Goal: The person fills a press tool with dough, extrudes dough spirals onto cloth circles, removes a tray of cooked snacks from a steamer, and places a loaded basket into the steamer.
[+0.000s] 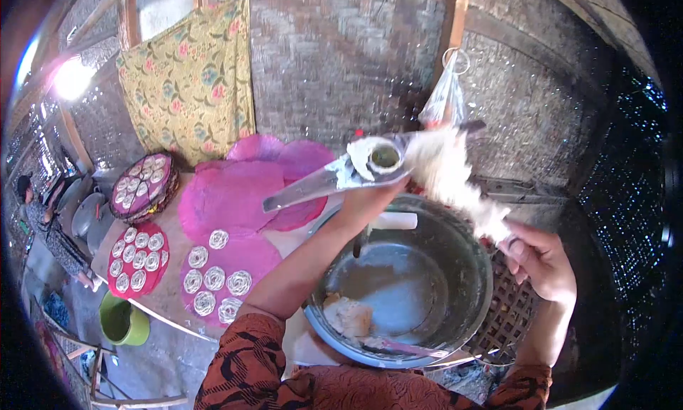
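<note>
My left hand (373, 198) grips from below a long press (302, 189) with a round, hollow cup in its middle; white paste clings around the cup. My right hand (537, 259) is closed on the lower end of a pale, shaggy, brightly lit thing (447, 164), blurred, so I cannot tell its kind. Its upper end reaches beside the press. Beneath both hands stands a large basin (486, 296). Inside it lie a lump of pale dough (346, 316) and a pink flat-ended tool (416, 349). A white cylinder (395, 221) shows below the press.
Coiled noodle-like rounds (214, 277) lie on pink sheets (228, 196) to the left. More rounds fill a basket tray (171, 189). A green bucket (131, 321) stands on the floor. A person (48, 225) is at the far left. A plastic bag (445, 104) hangs on the wall.
</note>
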The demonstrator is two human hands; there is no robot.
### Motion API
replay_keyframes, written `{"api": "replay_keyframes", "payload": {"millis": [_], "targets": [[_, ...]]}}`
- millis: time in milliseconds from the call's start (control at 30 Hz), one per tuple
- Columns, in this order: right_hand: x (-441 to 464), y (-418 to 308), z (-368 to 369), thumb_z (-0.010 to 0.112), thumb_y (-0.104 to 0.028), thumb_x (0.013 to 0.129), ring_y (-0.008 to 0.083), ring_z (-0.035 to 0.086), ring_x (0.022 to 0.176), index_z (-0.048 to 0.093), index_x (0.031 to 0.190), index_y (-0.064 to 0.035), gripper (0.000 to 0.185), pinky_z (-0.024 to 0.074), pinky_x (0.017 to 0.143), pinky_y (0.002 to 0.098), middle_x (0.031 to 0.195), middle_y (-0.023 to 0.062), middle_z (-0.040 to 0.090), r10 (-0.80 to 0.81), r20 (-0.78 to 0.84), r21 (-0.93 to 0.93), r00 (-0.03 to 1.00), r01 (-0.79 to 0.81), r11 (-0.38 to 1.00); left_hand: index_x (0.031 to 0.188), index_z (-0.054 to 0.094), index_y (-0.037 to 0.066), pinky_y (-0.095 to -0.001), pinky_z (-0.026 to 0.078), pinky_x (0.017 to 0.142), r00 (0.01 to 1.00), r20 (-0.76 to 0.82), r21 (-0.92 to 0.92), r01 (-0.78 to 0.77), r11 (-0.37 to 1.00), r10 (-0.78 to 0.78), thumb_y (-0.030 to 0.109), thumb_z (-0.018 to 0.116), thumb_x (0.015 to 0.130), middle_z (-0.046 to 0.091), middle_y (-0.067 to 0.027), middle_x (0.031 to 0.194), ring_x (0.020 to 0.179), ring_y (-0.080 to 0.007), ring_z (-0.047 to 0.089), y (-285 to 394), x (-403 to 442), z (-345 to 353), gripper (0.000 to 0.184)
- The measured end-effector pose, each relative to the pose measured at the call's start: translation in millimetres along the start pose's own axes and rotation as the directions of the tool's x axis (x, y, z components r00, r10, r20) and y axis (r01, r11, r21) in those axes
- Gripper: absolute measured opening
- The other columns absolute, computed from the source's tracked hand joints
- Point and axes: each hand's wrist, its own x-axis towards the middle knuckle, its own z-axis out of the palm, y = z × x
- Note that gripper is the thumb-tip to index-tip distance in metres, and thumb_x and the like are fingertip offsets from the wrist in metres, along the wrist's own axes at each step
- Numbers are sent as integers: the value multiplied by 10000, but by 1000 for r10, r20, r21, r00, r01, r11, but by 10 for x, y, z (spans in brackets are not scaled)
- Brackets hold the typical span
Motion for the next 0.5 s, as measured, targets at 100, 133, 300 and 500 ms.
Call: {"api": "replay_keyframes", "payload": {"millis": [100,133,300,500], "targets": [[-90,-201,123,484,-64,913,41,447,602,519,1254,-52,342,374,516,181,875,44,633,-71,-355,29,932,87,996,1008,594,62,-353,451,793,971,61,106,-235,966,229,208,659,799,618,-67,952,893,-221,586,647,673,-191,263],[-56,-205,185,484,-54,911,42,454,616,517,1251,-40,341,373,527,183,897,49,637,-131,-455,3,881,149,989,1025,595,67,-373,441,844,878,100,348,-471,811,467,251,696,765,618,-95,997,941,-255,584,714,834,-208,335],[-90,-220,286,511,25,801,349,616,682,550,1198,-46,405,509,593,364,886,189,637,-546,-473,-715,692,60,697,998,608,129,-342,497,753,786,252,596,-586,549,565,291,671,758,616,-59,921,862,-212,609,884,1164,-201,297],[-121,-505,19,562,-82,775,226,611,611,622,1043,-102,276,497,502,345,721,68,597,-585,-96,-941,806,118,318,1030,590,145,-351,522,661,937,342,646,-290,706,72,375,672,739,633,-63,838,771,-244,637,1035,674,-566,380]]}}
